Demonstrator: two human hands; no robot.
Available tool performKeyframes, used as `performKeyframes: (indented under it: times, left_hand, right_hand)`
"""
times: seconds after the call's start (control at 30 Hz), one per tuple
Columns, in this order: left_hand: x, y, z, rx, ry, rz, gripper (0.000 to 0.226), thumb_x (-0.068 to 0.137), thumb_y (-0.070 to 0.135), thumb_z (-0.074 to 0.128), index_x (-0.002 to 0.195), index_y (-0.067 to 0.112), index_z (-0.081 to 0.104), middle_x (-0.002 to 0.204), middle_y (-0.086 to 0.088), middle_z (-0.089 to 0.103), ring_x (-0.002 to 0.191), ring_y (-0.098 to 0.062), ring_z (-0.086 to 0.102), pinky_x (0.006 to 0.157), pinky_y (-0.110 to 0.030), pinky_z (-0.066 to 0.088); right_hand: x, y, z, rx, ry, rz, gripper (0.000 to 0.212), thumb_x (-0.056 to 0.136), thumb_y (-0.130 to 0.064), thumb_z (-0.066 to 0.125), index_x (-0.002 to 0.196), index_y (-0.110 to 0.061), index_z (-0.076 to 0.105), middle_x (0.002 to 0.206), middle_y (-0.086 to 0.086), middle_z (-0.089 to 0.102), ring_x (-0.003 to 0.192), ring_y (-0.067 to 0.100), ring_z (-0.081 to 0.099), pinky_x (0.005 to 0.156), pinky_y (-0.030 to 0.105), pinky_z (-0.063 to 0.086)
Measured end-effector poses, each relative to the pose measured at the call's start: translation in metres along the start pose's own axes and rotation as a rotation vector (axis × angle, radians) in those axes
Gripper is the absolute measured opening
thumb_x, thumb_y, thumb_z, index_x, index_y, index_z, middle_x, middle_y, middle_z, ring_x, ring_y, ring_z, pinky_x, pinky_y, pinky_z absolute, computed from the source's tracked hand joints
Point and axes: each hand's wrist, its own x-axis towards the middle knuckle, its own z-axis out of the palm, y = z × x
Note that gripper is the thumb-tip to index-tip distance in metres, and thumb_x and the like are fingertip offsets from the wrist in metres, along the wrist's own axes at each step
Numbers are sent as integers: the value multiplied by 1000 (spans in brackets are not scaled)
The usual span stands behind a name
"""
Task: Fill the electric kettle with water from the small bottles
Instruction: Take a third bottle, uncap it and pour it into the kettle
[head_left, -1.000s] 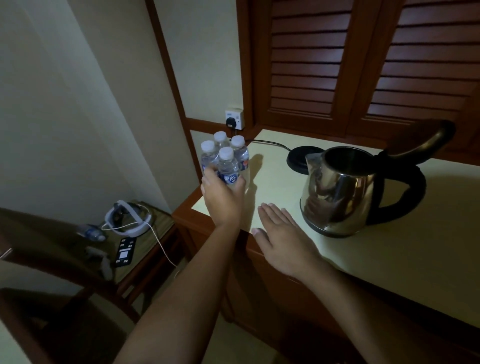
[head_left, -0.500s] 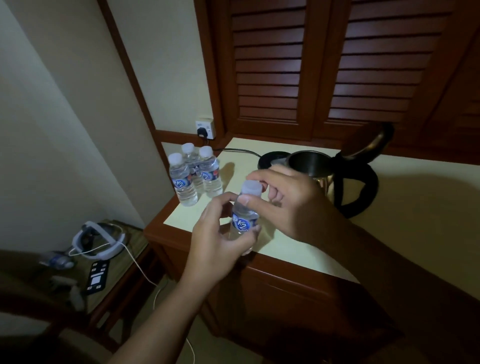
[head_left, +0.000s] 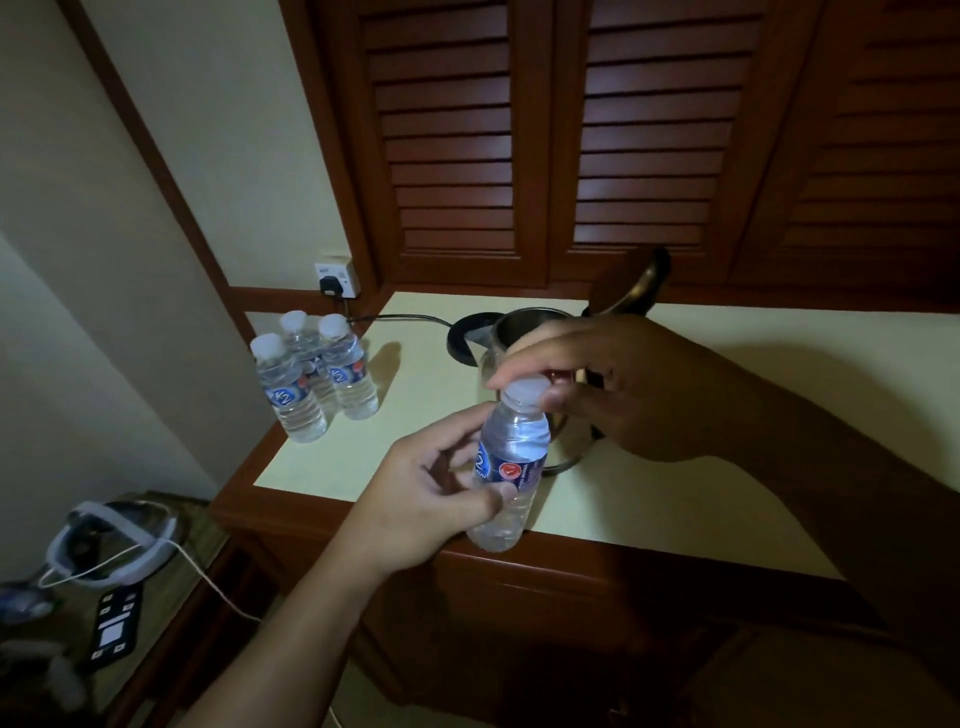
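Clear bottle (head_left: 511, 457), left hand (head_left: 426, 499); white cap (head_left: 527, 392), right hand (head_left: 639, 389)

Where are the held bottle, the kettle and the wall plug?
held bottle (head_left: 511, 465), head view, on its blue label.
kettle (head_left: 527, 319), head view, inside its open mouth.
wall plug (head_left: 331, 285), head view, on its black body.

Dim room corner in dark wood and cream paint.
Louvred wooden shutters (head_left: 649, 156) with closed slats fill the back wall, above a wooden cabinet (head_left: 597, 579) with a pale cream top. On the left, a cream wall (head_left: 218, 130) carries dark wooden trim (head_left: 280, 300) and a white wall socket (head_left: 336, 278) with a black plug in it. A low side table (head_left: 176, 566) stands just beside the cabinet, at lower left. The light is weak.
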Motion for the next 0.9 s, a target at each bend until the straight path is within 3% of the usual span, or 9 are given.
performKeyframes:
  times: [0.1, 0.23, 0.3, 0.4, 0.53, 0.67, 0.8, 0.9]
  left_hand:
    - [5, -5, 4, -8, -22, -30, 66, 87, -22, 68, 144, 10, 56, 131, 1, 75, 120, -16, 71, 96, -23, 55]
    - [9, -13, 10, -7, 28, -41, 62, 87, -11, 74, 141, 16, 60, 124, -9, 76, 115, -17, 72, 98, -28, 56]
    - [11, -16, 11, -20, 45, -53, 62, 87, -9, 76, 140, 20, 62, 121, -12, 77, 114, -20, 72, 97, -28, 57]
    - [12, -16, 14, -13, 56, -71, 62, 88, -11, 74, 139, 22, 62, 121, -1, 78, 117, -18, 73, 94, -25, 58]
    - [13, -14, 16, 30, 95, -72, 59, 88, -11, 74, 134, 24, 63, 120, 10, 79, 113, -9, 73, 90, -18, 56]
    - [16, -14, 16, 79, 129, -66, 57, 88, -3, 77, 136, 24, 63, 122, 12, 77, 116, -10, 72, 94, -22, 57]
    - [16, -10, 16, 103, 170, -45, 58, 81, 20, 80, 137, 25, 63, 124, 14, 76, 117, -11, 72, 96, -23, 57]
    - [16, -5, 16, 109, 175, -47, 57, 84, 15, 79, 137, 26, 63, 122, 21, 75, 116, -5, 71, 90, -15, 55]
  right_hand:
    - [-10, 5, -4, -46, 38, -50, 38, 100, -5, 56, 126, -30, 66, 127, -11, 62, 111, 12, 64, 87, 34, 56]
    - [-25, 17, 6, -44, 209, -41, 33, 101, -8, 57, 127, -25, 66, 124, -8, 64, 117, 7, 59, 96, 19, 46]
    - [-35, 27, 19, 19, 332, 50, 27, 100, -13, 60, 123, -24, 68, 121, -9, 64, 113, 6, 61, 95, 18, 47]
    - [-53, 45, 46, 141, 474, 217, 22, 94, -15, 68, 114, -25, 68, 110, -13, 69, 101, 2, 66, 88, 16, 51]
    - [-73, 69, 81, 22, 546, 437, 13, 90, -30, 72, 101, -31, 65, 96, -20, 67, 89, -3, 62, 75, 5, 42]
    - [-78, 101, 110, -169, 368, 590, 16, 95, -35, 59, 96, -23, 69, 95, -12, 66, 91, 9, 59, 84, 26, 47]
    - [-81, 117, 124, -274, 448, 526, 7, 85, -29, 70, 80, -26, 68, 84, -12, 70, 84, 9, 59, 85, 37, 51]
    - [-82, 119, 129, -325, 461, 460, 7, 84, -29, 73, 85, -24, 68, 88, -10, 71, 84, 11, 62, 86, 39, 52]
